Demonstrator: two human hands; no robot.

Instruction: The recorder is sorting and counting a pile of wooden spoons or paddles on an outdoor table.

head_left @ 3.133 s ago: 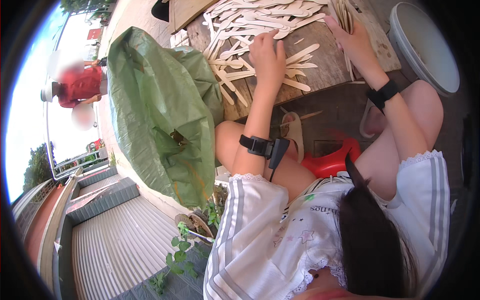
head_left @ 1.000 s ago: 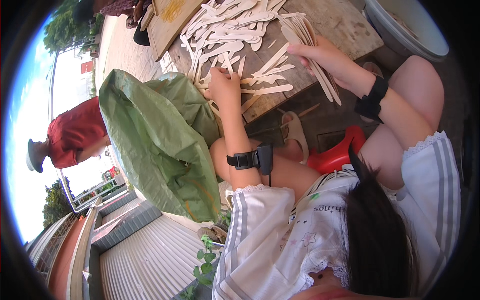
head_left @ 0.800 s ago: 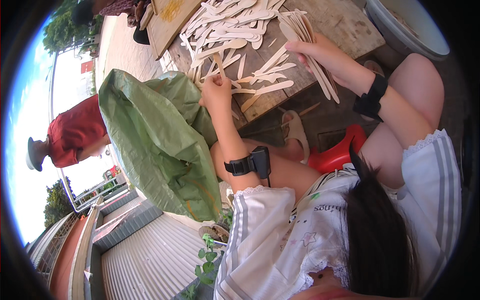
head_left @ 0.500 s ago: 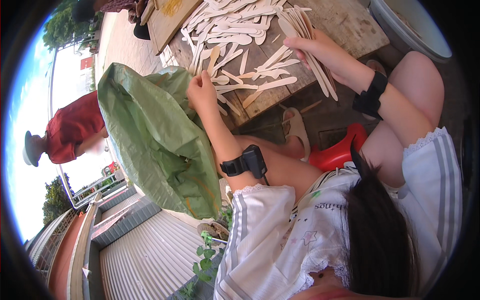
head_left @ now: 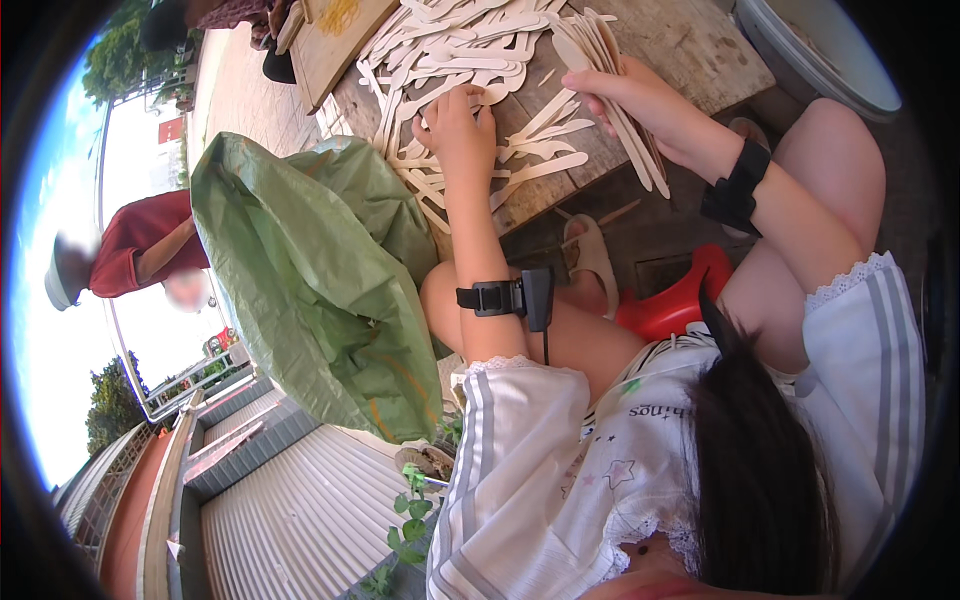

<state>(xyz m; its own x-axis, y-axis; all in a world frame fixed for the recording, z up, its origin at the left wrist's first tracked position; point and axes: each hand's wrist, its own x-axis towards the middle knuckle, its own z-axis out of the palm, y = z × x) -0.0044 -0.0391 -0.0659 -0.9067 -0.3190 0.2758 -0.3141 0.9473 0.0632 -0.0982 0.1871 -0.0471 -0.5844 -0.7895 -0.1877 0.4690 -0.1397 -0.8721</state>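
A pile of flat pale wooden spoons (head_left: 460,60) lies spread over a low worn wooden table (head_left: 690,50). My left hand (head_left: 455,125) rests on the pile's near edge, fingers curled over a few loose spoons (head_left: 540,165). My right hand (head_left: 625,95) grips a gathered bundle of wooden spoons (head_left: 620,110) that fans out toward the table's front edge. Both wrists wear black straps.
A large green sack (head_left: 310,280) stands open at my left, against the table. A grey metal basin (head_left: 820,50) sits at the right. A red plastic stool (head_left: 670,305) is under me. A person in a red top (head_left: 140,245) bends at far left. A wooden board (head_left: 335,35) lies at the back.
My left hand went to the table's left edge by the sack, then came back right onto the spoon pile. My right hand kept its bundle, shifting little.
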